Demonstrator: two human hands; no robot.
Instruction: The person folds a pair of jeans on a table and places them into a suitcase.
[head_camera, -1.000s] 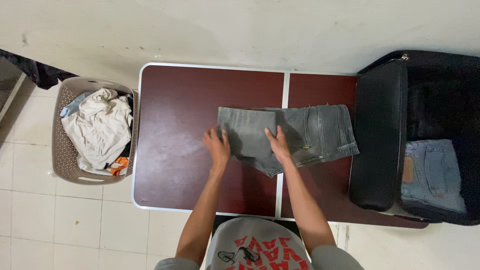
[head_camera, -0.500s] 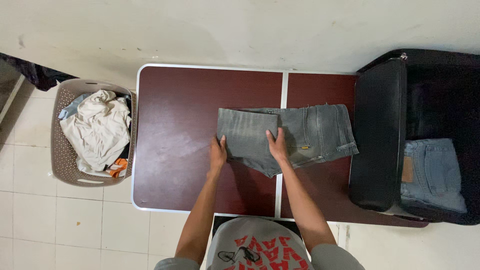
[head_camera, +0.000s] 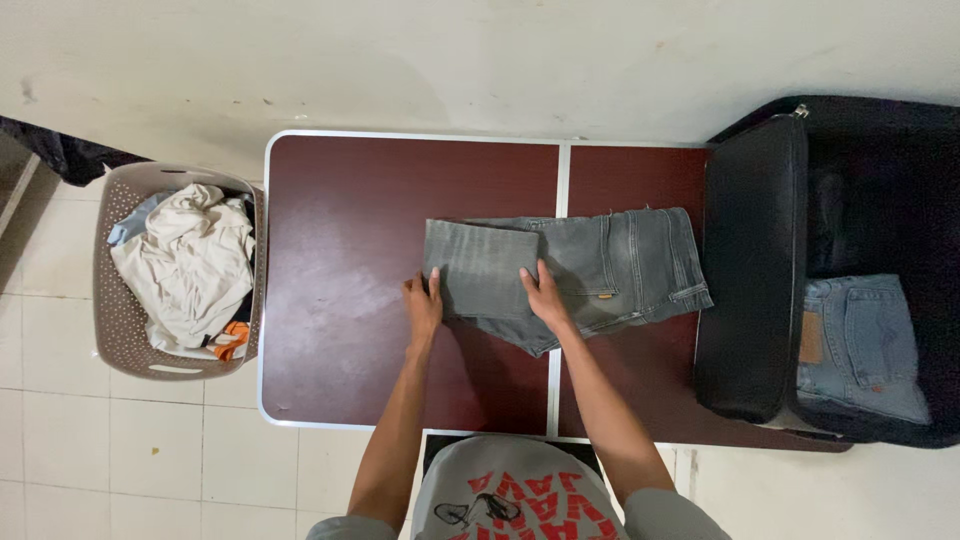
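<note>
A dark red folding table with a pale metal rim (head_camera: 350, 180) fills the middle; at its right end lies an open black suitcase (head_camera: 750, 280) holding folded light-blue jeans (head_camera: 865, 345), and on the floor to its left stands a beige perforated plastic laundry basket (head_camera: 125, 330) heaped with cream cloth. On the tabletop, near the centre seam, lie faded grey denim jeans (head_camera: 620, 265) — legs folded over into a flat panel on the left, waistband toward the suitcase. The right hand (head_camera: 543, 293) presses flat on the panel, fingers spread. The left hand (head_camera: 422, 300) pinches the panel's left edge — a second ago it lay flat.
</note>
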